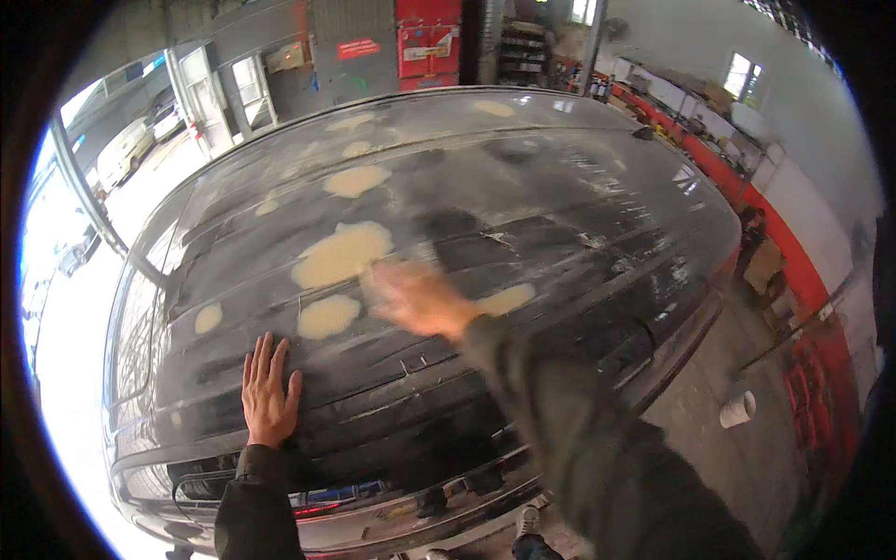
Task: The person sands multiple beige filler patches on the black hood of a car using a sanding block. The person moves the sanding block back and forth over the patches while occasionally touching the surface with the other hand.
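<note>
A dark, dusty vehicle roof (560, 187) fills the middle, marked with several beige patches, including a large one (338, 257) and a smaller one (327, 317) below it. My left hand (269, 392) lies on the roof at lower left, fingers stretched out and apart, holding nothing. My right hand (415, 297) reaches over the roof just right of the large patch; it is smeared by motion, and I cannot make out whether anything is under or in its fingers.
A white bucket (737, 409) lies on the floor (709, 457) at right, near a red-banded wall (789, 233) and a cluttered bench (691, 117). A red cabinet (429, 51) stands behind the vehicle. Parked cars (126, 154) show outside at left.
</note>
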Motion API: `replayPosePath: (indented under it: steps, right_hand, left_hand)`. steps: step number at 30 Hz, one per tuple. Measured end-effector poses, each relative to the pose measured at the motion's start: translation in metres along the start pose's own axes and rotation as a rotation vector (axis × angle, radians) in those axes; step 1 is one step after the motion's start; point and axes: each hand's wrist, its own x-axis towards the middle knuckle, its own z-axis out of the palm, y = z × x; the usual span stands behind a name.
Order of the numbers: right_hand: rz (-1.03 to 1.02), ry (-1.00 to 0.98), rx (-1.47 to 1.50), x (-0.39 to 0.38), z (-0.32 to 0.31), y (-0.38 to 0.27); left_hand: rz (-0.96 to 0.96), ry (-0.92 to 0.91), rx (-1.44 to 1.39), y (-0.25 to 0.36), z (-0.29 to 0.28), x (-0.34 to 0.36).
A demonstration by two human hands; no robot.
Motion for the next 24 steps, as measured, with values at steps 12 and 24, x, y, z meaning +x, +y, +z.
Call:
replayPosePath:
  steps: [12, 24]
  right_hand:
    - [-0.007, 0.247, -0.262, 0.034, 0.014, 0.046]
    - [0.173, 0.126, -0.256, -0.014, -0.057, 0.129]
  left_hand:
    - [-0.071, -0.004, -0.028, 0.018, -0.007, 0.011]
    - [-0.065, -0.024, -0.055, 0.021, -0.005, 0.013]
